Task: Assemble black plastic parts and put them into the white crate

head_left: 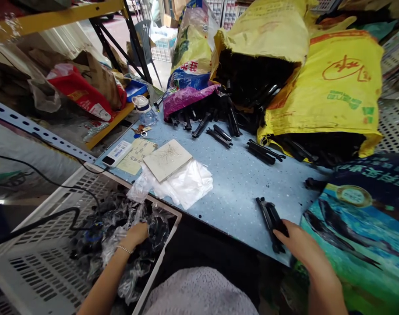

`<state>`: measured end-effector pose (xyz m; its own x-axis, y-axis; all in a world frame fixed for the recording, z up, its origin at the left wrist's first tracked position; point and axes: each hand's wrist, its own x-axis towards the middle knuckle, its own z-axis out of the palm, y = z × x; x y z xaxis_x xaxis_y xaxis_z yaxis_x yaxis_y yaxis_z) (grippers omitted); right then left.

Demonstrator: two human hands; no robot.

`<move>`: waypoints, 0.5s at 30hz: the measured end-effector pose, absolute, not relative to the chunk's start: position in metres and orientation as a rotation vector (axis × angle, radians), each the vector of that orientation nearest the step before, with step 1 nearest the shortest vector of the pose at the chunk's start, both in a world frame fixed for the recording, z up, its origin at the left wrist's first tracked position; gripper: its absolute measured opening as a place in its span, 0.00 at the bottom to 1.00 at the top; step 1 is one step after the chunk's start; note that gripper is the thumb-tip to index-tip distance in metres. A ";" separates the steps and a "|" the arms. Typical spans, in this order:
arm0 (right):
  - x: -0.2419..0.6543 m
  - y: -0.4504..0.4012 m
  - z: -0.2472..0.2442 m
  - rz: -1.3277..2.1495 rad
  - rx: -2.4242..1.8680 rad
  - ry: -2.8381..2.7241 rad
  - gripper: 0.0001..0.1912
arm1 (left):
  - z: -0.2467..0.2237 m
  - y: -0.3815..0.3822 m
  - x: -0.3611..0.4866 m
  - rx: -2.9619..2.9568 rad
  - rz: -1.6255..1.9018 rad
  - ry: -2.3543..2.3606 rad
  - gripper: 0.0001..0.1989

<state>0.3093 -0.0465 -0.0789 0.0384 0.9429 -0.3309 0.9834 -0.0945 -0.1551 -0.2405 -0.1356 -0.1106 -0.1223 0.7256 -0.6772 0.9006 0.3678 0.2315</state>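
My left hand [137, 236] reaches into a white plastic crate [38, 267], closed on a crumpled clear plastic bag [140, 214]. Black parts wrapped in clear plastic [120, 218] lie all around it. On the blue speckled table [232, 192], near its front right edge, my right hand [298, 240] grips a few long black plastic parts [270, 218] that lie side by side. The thumb presses on top of them; the other fingers are mostly hidden behind.
Yellow sacks [347, 87] spill black parts at the back. Loose black parts [265, 152] lie mid-table. A square board [168, 159] rests on thin white bags [189, 183]. A blue-green sack [353, 245] borders the right. A black cable [51, 214] crosses the crate.
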 end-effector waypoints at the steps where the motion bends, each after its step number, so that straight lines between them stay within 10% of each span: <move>1: 0.301 -0.043 -0.077 -0.580 2.197 2.043 0.18 | -0.103 -0.125 -0.228 1.466 -0.223 1.863 0.10; 10: 0.159 -0.006 -0.069 -2.565 2.250 1.725 0.25 | -0.086 -0.005 -0.112 1.923 0.917 1.846 0.05; 15: 0.105 0.014 -0.051 -3.091 1.680 1.419 0.19 | -0.087 0.015 -0.139 1.387 1.121 1.654 0.09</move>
<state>0.1046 0.0142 -0.0510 -0.4431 0.7916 -0.4207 -0.1970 -0.5438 -0.8158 -0.1391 0.0155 -0.0871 -0.1868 0.9822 0.0195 0.3817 0.0543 0.9227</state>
